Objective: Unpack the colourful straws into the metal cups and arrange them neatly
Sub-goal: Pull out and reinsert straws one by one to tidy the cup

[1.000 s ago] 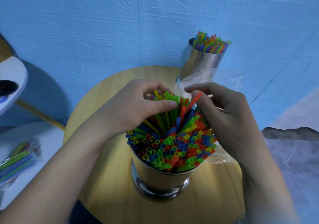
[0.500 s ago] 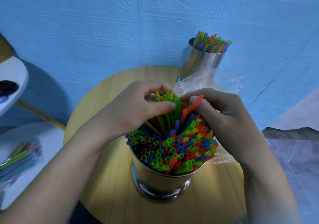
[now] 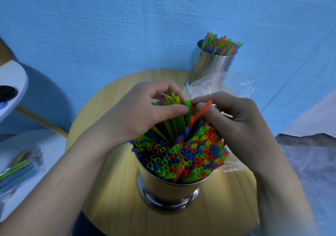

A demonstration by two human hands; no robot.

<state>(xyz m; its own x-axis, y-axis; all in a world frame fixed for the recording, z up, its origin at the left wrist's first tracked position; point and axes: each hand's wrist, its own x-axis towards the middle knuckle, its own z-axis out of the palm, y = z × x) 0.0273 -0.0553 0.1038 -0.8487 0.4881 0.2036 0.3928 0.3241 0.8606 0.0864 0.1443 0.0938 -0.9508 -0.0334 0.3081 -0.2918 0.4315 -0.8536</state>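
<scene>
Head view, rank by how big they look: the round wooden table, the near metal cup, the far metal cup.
1. Round wooden table
2. Near metal cup
3. Far metal cup, though distance may make it look smaller.

Single view from a wide-angle camera worn on the person's head, facing forward and steeply down onto a round wooden table (image 3: 118, 199). The near metal cup (image 3: 169, 190) lies close beneath the lens, just below frame centre, its straws (image 3: 181, 155) seen end-on. Both forearms enter from the bottom corners; the left hand (image 3: 138, 115) and right hand (image 3: 241, 126), fingers curled on straws, meet at centre. The far cup (image 3: 212, 66) and blue wall (image 3: 109, 26) occupy the upper frame, lines bowing toward the edges.
</scene>
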